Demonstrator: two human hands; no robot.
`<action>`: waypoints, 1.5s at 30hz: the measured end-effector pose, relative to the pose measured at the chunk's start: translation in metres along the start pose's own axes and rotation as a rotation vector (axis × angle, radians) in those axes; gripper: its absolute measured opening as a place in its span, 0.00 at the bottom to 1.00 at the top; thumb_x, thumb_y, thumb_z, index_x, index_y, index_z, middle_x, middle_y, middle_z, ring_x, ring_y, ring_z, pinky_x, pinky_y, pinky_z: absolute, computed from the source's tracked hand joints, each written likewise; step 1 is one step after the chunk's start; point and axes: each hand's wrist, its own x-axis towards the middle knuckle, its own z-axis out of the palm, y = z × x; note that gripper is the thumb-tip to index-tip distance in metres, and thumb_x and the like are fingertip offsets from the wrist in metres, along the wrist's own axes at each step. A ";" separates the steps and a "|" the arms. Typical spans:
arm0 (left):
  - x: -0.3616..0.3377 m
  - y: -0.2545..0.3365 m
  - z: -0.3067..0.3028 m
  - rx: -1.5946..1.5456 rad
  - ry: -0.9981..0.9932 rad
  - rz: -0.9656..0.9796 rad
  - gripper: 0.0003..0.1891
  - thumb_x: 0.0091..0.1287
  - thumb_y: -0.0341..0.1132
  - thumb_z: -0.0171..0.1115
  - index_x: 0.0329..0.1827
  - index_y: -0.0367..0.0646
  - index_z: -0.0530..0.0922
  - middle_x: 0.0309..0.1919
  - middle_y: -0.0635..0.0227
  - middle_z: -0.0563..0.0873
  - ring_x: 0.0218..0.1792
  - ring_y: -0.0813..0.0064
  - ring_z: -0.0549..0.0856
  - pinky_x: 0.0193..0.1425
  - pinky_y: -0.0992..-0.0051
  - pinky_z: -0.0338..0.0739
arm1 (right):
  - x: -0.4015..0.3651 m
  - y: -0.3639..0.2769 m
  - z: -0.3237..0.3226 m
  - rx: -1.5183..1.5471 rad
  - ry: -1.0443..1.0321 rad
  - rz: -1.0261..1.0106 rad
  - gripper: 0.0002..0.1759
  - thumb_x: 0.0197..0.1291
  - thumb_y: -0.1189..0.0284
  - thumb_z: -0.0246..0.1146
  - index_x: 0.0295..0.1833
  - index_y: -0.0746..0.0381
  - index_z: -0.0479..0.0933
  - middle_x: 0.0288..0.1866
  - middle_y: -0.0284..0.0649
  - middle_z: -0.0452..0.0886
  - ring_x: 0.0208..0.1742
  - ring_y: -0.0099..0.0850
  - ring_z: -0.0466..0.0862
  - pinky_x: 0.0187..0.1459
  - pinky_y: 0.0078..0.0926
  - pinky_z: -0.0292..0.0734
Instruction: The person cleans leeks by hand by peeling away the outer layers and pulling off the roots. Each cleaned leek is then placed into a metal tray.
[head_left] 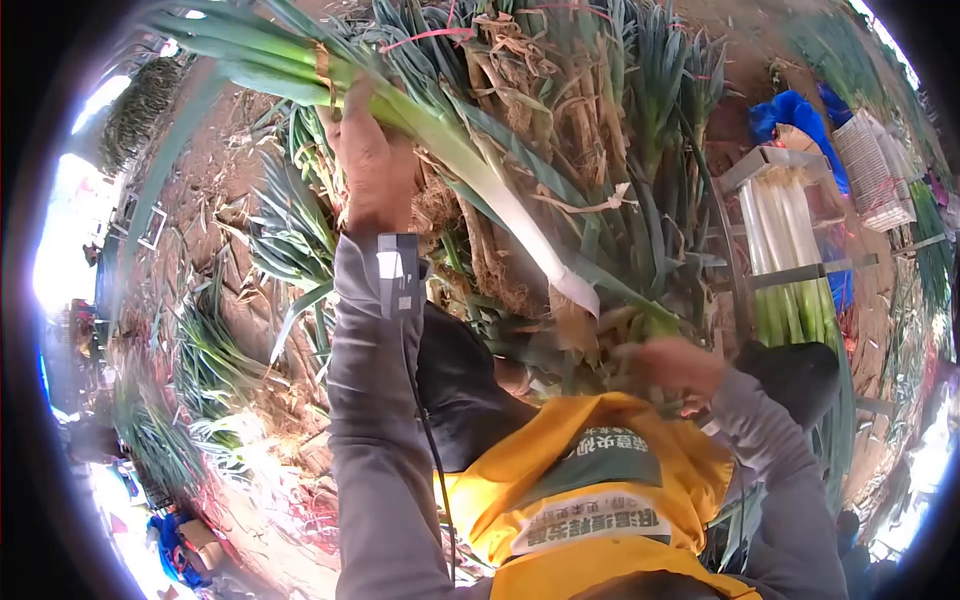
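My left hand (370,155) is closed round the green upper part of a large green onion (480,190). The stalk slants down to the right, its leaves at the upper left and its white root end near the middle. Brown roots or peeled skin hang at that end, blurred. My right hand (685,368) is just to the lower right of the root end, smeared by motion. A green leaf strip (645,315) runs down towards it; whether the fingers grip it cannot be made out.
Bundled unpeeled green onions (560,110) lie in front, tied with pink string. At the right, a metal rack (775,160) holds several clean white stalks. Loose green onions (215,345) and dry leaves cover the ground at left. A white crate (875,170) stands far right.
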 end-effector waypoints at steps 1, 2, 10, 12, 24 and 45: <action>-0.003 0.002 0.002 0.000 0.012 -0.016 0.27 0.69 0.25 0.65 0.69 0.48 0.68 0.54 0.64 0.80 0.49 0.67 0.83 0.54 0.62 0.86 | 0.033 -0.107 -0.058 -0.155 -0.032 -0.017 0.16 0.71 0.65 0.60 0.58 0.62 0.80 0.48 0.49 0.86 0.45 0.48 0.87 0.47 0.43 0.81; -0.005 0.006 0.009 -0.004 0.017 -0.028 0.27 0.69 0.26 0.65 0.69 0.49 0.67 0.54 0.64 0.79 0.49 0.67 0.83 0.55 0.62 0.86 | 0.052 -0.120 -0.074 -0.024 0.185 -0.069 0.13 0.71 0.68 0.61 0.54 0.64 0.81 0.44 0.47 0.85 0.41 0.44 0.86 0.45 0.39 0.82; -0.046 -0.026 0.032 -0.082 -0.004 -0.287 0.14 0.75 0.37 0.63 0.56 0.39 0.75 0.43 0.66 0.84 0.43 0.71 0.83 0.52 0.67 0.82 | 0.187 -0.242 -0.137 -0.205 0.812 -0.356 0.18 0.66 0.61 0.68 0.52 0.63 0.80 0.40 0.47 0.82 0.42 0.48 0.85 0.42 0.43 0.79; -0.051 -0.025 0.029 -0.112 -0.071 -0.430 0.14 0.76 0.41 0.62 0.54 0.41 0.78 0.41 0.67 0.85 0.41 0.71 0.84 0.49 0.69 0.80 | 0.211 -0.247 -0.131 -0.293 0.894 -0.375 0.18 0.65 0.59 0.69 0.52 0.61 0.80 0.38 0.47 0.81 0.42 0.50 0.84 0.43 0.45 0.78; -0.059 -0.020 0.036 -0.177 -0.132 -0.481 0.19 0.75 0.44 0.64 0.60 0.40 0.76 0.47 0.66 0.85 0.47 0.68 0.84 0.54 0.66 0.80 | 0.220 -0.218 -0.130 0.138 0.865 -0.190 0.17 0.67 0.60 0.65 0.50 0.64 0.84 0.43 0.48 0.87 0.43 0.46 0.86 0.45 0.40 0.78; 0.003 0.015 0.012 -0.196 -0.257 -0.191 0.20 0.78 0.46 0.58 0.65 0.46 0.71 0.44 0.63 0.81 0.42 0.67 0.83 0.50 0.67 0.82 | 0.100 -0.159 -0.140 0.212 0.776 -0.312 0.16 0.69 0.65 0.66 0.56 0.64 0.81 0.28 0.33 0.79 0.25 0.22 0.76 0.28 0.24 0.70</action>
